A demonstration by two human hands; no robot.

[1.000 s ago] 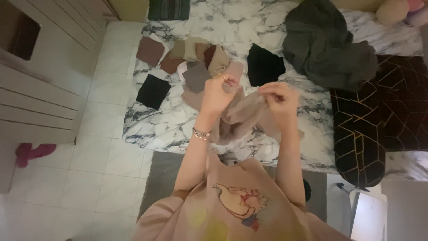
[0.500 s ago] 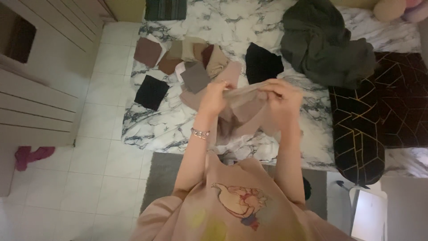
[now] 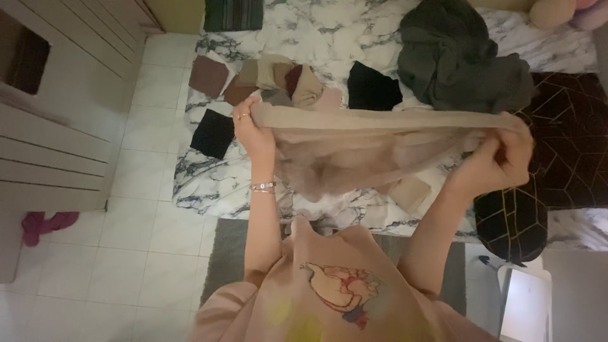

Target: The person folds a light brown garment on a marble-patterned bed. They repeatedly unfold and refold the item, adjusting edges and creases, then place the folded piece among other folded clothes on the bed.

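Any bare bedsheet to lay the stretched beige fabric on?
Bare marble-print sheet shows below the black folded square, toward the bed's near-left corner, and at the top between the folded pile and the dark green heap. The pile's row is crowded. The beige fabric, held by the left hand and right hand, hides the middle.

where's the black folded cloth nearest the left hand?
Head view, left side: black folded cloth lies on the marble-patterned bed edge, just left of the left hand.
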